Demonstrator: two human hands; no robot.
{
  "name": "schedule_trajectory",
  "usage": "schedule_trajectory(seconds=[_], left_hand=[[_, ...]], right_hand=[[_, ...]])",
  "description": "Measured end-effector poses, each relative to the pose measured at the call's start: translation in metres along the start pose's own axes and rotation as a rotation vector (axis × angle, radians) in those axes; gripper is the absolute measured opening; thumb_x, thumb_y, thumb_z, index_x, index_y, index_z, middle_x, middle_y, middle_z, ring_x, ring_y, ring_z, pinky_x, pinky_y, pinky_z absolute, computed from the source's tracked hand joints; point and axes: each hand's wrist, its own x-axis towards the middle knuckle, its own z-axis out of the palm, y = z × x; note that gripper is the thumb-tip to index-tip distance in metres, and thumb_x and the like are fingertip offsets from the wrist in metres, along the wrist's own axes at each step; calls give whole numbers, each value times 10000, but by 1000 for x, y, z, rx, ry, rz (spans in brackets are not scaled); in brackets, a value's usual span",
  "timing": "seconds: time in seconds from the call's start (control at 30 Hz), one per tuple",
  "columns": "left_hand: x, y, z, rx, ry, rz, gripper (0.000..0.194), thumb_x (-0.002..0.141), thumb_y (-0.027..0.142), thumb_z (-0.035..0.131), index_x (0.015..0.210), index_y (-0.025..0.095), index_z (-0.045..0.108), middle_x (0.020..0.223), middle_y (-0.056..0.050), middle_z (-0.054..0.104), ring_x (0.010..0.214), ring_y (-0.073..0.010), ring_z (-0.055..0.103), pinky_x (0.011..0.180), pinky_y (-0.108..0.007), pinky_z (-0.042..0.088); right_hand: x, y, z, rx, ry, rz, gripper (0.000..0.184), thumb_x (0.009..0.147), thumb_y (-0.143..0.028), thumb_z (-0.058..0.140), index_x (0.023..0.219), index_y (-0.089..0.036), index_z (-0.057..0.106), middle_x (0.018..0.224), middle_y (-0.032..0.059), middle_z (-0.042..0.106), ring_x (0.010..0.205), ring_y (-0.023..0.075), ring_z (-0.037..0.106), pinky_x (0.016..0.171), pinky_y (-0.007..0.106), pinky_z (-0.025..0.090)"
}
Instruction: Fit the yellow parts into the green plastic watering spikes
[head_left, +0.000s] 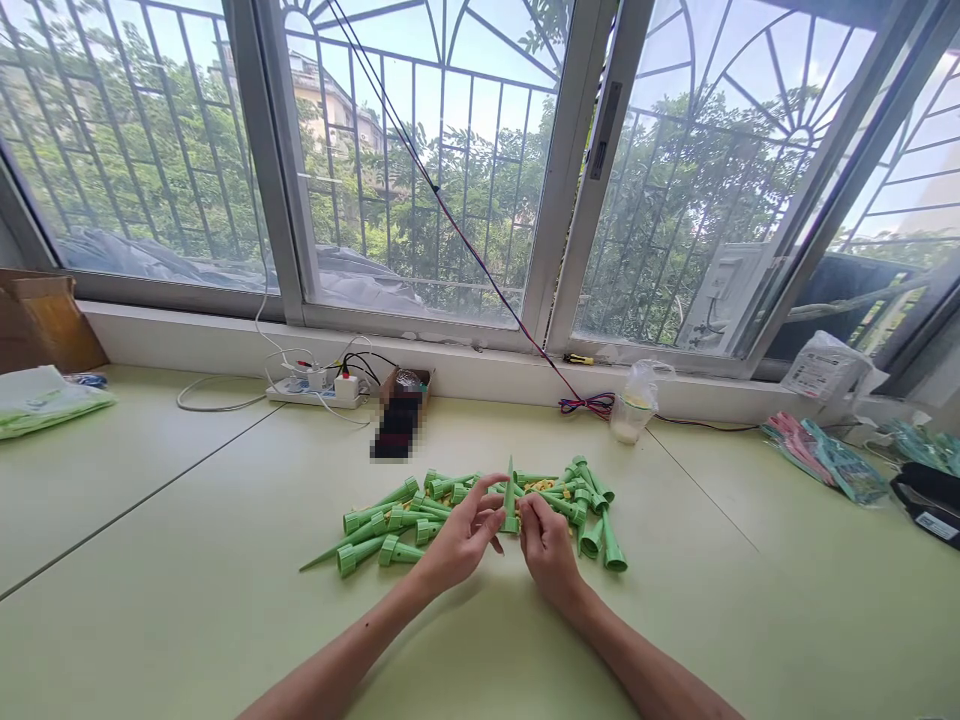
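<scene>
Between my hands a green plastic watering spike (510, 494) stands with its point up and its wide cap end down. The fingers and thumb of my left hand (474, 528) close around its left side. My right hand (546, 537) is pinched close beside the spike's lower part; whatever its fingertips hold is too small to make out. Several more green spikes (364, 550) lie loosely to the left, some pointing left. Another group of green spikes (592, 540) is heaped on the right. Small yellow pieces (541, 486) lie among the spikes behind my hands.
The pale green table (720, 620) runs up to the window sill. At its back are a power strip (313, 390), a small open box (426, 388), a coiled cable (589, 404) and a plastic cup with a bag (634, 412). Packaged items (825, 458) lie far right.
</scene>
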Motion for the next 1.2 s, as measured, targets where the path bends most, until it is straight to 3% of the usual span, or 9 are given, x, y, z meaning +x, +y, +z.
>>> schedule_trajectory(seconds=[0.13, 0.37, 0.57, 0.8, 1.2], left_hand=[[0, -2, -1, 0, -6, -25, 508, 954, 422, 465, 1399, 222, 320, 1135, -111, 609, 896, -185, 607, 664, -315, 600], [2, -5, -1, 40, -5, -23, 461, 932, 437, 495, 1319, 185, 488, 1273, -141, 566, 935, -217, 617, 637, -309, 598], [2, -8, -2, 43, 34, -23, 459, 907, 427, 537, 1298, 185, 544, 1291, -135, 566, 895, -203, 611, 637, -315, 599], [3, -10, -2, 74, 60, -11, 438, 887, 407, 565, 1278, 210, 582, 1184, -106, 604, 849, -182, 573, 636, -304, 585], [2, -13, -6, 146, 73, 36, 384, 905, 401, 546, 1258, 266, 614, 999, -59, 504, 819, -157, 545, 563, -227, 516]], right_hand=[[0, 0, 0, -7, 11, -10, 293, 999, -336, 369, 737, -212, 416, 573, -57, 357, 478, 109, 293, 472, 242, 251], [1, -1, -1, -17, 21, -29, 294, 998, -326, 373, 726, -215, 390, 579, -57, 355, 489, 109, 287, 481, 244, 254], [0, -1, -1, -44, 26, -6, 305, 995, -349, 376, 722, -216, 395, 579, -49, 373, 492, 114, 319, 478, 245, 270], [-1, 0, -1, -40, 25, 29, 295, 994, -387, 369, 755, -219, 406, 570, -57, 353, 473, 113, 306, 450, 241, 252], [-2, 3, 0, -33, 35, 19, 269, 997, -373, 377, 786, -214, 427, 578, -60, 362, 472, 108, 307, 451, 236, 252]])
